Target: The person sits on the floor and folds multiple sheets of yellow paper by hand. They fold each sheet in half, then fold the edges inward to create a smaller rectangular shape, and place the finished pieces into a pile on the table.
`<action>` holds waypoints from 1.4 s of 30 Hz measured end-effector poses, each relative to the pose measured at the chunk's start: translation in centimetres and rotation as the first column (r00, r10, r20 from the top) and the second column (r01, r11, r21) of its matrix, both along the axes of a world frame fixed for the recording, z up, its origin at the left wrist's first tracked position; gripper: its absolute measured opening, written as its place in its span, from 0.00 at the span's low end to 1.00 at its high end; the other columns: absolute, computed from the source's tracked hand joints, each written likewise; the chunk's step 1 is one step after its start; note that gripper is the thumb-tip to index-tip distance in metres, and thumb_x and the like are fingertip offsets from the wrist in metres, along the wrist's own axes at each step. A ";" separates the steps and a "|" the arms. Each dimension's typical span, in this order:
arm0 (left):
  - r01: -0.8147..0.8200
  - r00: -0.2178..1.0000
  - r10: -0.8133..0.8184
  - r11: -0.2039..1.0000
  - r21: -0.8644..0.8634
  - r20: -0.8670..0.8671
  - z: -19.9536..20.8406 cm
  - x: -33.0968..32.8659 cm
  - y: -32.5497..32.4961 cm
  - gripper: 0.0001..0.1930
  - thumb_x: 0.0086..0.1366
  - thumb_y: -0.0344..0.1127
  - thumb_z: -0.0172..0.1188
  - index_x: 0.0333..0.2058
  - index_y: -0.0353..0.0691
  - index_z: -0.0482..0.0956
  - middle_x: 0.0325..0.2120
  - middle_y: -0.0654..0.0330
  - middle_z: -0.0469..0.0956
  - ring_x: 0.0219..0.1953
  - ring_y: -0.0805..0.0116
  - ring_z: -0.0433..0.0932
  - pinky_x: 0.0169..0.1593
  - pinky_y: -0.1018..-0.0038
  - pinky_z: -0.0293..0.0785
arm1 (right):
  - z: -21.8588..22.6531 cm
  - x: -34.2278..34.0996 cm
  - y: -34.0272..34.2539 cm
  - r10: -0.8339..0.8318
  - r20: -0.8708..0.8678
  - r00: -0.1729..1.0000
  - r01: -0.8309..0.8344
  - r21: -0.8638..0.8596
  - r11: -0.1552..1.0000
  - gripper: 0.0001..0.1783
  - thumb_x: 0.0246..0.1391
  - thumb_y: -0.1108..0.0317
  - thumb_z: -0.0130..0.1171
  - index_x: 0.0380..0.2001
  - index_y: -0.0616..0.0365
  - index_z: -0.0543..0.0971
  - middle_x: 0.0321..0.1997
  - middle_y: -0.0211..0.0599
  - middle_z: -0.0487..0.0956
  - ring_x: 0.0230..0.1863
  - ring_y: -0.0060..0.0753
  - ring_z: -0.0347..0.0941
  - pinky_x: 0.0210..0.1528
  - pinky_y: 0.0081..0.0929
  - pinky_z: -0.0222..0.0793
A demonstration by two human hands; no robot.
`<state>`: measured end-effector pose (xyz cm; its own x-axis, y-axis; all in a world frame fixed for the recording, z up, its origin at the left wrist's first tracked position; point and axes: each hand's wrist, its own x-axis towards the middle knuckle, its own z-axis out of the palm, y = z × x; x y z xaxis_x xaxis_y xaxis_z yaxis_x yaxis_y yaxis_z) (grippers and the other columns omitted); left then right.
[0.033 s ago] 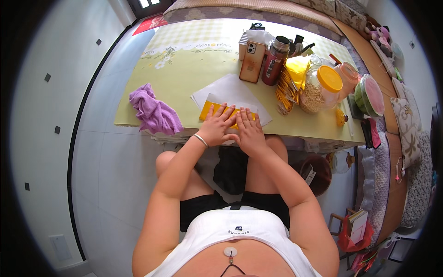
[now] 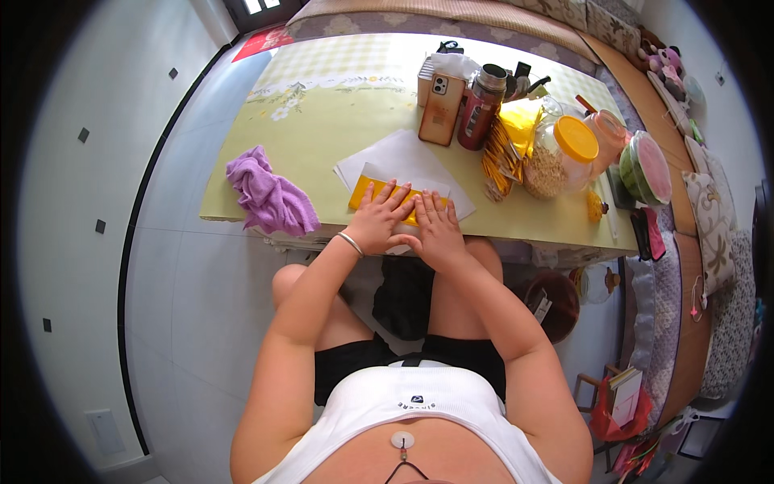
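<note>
Near the table's front edge, a flat strip of shiny yellow paper lies on loose white sheets. Over the strip's left and middle part, my left hand rests palm down, fingers stretched out and a little apart. Beside it, my right hand lies flat on the strip's right part, also with straight fingers. The two thumbs meet or nearly meet at the near side. Much of the strip is hidden under my hands, and neither hand grips anything.
A purple cloth lies crumpled at the left. Behind and to the right stand a phone, a red thermos, yellow packets, a yellow-lidded jar of grain-like pieces and a cut watermelon. A dark red bin is below the table.
</note>
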<state>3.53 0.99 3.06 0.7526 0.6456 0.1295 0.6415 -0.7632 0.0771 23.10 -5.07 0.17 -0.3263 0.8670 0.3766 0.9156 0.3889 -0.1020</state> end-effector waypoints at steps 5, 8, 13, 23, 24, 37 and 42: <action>-0.008 1.000 0.007 1.000 -0.026 -0.022 -0.2 -1.4 0.6 0.48 0.65 0.70 0.48 0.73 0.42 0.51 0.75 0.56 0.46 0.77 0.52 0.43 0.74 0.44 0.37 | 0.4 0.9 -0.1 0.031 -0.017 0.999 -0.033 -0.133 0.991 0.53 0.54 0.35 0.57 0.71 0.64 0.58 0.77 0.52 0.54 0.79 0.48 0.45 0.77 0.52 0.36; -0.114 0.993 0.116 0.990 -0.079 0.014 -0.8 -4.2 1.7 0.48 0.67 0.70 0.45 0.73 0.40 0.49 0.75 0.55 0.45 0.77 0.55 0.42 0.75 0.46 0.33 | 0.1 1.8 0.0 0.062 0.023 0.998 -0.059 -0.111 0.992 0.50 0.57 0.40 0.58 0.71 0.64 0.59 0.76 0.53 0.56 0.78 0.49 0.48 0.77 0.52 0.39; -0.275 0.958 0.269 0.961 -0.044 -0.104 0.5 -6.3 2.1 0.45 0.68 0.67 0.46 0.73 0.40 0.52 0.75 0.52 0.47 0.77 0.58 0.41 0.75 0.47 0.31 | -0.3 2.9 0.4 0.134 -0.011 0.991 -0.134 -0.058 0.989 0.38 0.58 0.54 0.60 0.65 0.66 0.65 0.72 0.55 0.63 0.75 0.52 0.56 0.74 0.54 0.48; 0.020 0.982 -0.060 0.975 0.220 0.180 -0.1 1.0 -5.1 0.30 0.66 0.53 0.59 0.60 0.40 0.74 0.63 0.45 0.70 0.66 0.45 0.66 0.69 0.50 0.58 | -0.8 2.5 0.5 0.114 0.004 0.993 -0.114 0.099 0.988 0.19 0.57 0.68 0.56 0.50 0.64 0.73 0.64 0.57 0.72 0.69 0.55 0.66 0.70 0.59 0.56; -0.021 0.974 -0.022 0.982 0.189 0.224 -0.3 0.7 -5.0 0.30 0.65 0.53 0.60 0.60 0.40 0.74 0.62 0.45 0.70 0.66 0.45 0.67 0.69 0.51 0.58 | -0.8 2.5 0.7 0.115 0.011 0.993 -0.116 0.118 0.986 0.18 0.56 0.69 0.55 0.50 0.64 0.73 0.64 0.57 0.73 0.68 0.55 0.67 0.69 0.59 0.57; -0.411 0.661 0.427 0.894 -0.178 0.617 1.1 3.9 -2.8 0.11 0.53 0.42 0.72 0.27 0.39 0.87 0.28 0.55 0.81 0.37 0.55 0.78 0.43 0.62 0.73 | 2.2 3.9 4.3 0.034 -0.748 0.663 -0.224 -0.155 0.962 0.08 0.50 0.66 0.68 0.30 0.60 0.84 0.41 0.39 0.85 0.44 0.42 0.79 0.48 0.38 0.72; -0.371 0.737 0.460 0.888 -0.272 0.495 0.7 3.0 -1.8 0.12 0.53 0.42 0.71 0.31 0.40 0.88 0.28 0.55 0.83 0.36 0.56 0.80 0.42 0.61 0.73 | 1.6 4.3 5.9 -0.162 -0.794 0.585 -0.314 -0.406 0.858 0.09 0.49 0.67 0.68 0.32 0.60 0.85 0.36 0.41 0.84 0.40 0.40 0.79 0.44 0.36 0.72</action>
